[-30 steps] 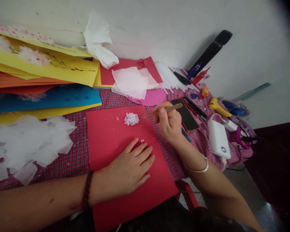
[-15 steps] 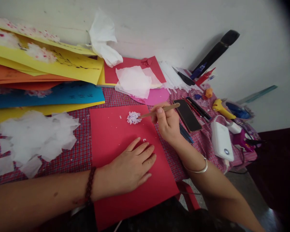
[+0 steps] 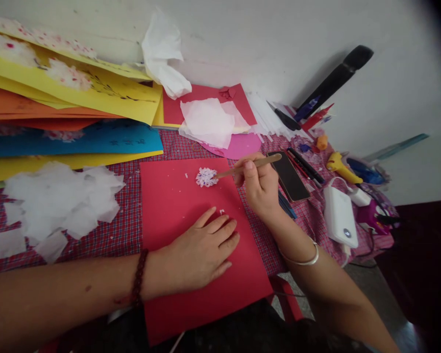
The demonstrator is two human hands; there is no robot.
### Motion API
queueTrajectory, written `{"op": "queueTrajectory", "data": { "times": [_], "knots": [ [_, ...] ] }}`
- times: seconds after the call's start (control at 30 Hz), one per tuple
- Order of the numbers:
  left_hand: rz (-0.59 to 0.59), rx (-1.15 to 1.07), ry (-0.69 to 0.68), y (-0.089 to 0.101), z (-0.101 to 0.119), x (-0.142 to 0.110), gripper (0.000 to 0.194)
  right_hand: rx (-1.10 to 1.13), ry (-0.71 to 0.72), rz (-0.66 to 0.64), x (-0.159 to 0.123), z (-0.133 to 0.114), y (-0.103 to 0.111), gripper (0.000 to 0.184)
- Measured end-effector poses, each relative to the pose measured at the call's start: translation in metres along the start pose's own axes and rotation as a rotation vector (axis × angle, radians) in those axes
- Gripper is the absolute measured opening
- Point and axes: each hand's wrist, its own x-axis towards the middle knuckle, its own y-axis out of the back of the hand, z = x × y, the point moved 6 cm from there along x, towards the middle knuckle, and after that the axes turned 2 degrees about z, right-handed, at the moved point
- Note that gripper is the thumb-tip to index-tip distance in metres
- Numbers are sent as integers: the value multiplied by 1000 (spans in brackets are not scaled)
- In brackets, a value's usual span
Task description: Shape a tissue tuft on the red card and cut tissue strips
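Note:
A red sheet of card (image 3: 176, 215) lies on the checked tablecloth in front of me. My left hand (image 3: 202, 250) rests flat on it, fingers stretched out, holding nothing. My right hand (image 3: 259, 186) is closed round a thin wooden stick (image 3: 248, 165). The stick's tip touches a small white tuft of crumpled tissue (image 3: 206, 177) near the sheet's far edge. A tiny white scrap (image 3: 221, 212) lies just beyond my left fingertips.
White tissue pieces (image 3: 59, 201) are heaped at the left. Stacked yellow, orange and blue cards (image 3: 69, 122) lie behind them. To the right are a black phone (image 3: 289, 175), pens, a white power bank (image 3: 338, 215) and a yellow glue gun (image 3: 340, 165). The table's right edge is close.
The view has shifted slightly, so everything sits a little further right in frame. Both hands keep their poses; the stick's tip stays at the tissue tuft.

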Motion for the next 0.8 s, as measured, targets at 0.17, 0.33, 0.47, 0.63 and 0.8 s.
{"op": "queueTrajectory", "data": {
  "times": [0.17,0.33,0.47,0.63,0.8],
  "knots": [
    [13,1,7,0,0,0,45,-32,7,18,1,0,2,29],
    [1,-5,4,0,0,0,46,1,-17,32,3,1,1,31],
    [-8,-3,10,1,0,0,46,-20,-17,57,4,3,2,32],
    [-12,2,9,1,-1,1,46,-31,-19,44,4,4,3,31],
    [-2,-5,6,1,-1,0,46,-14,3,52,4,1,2,29]
  ]
}}
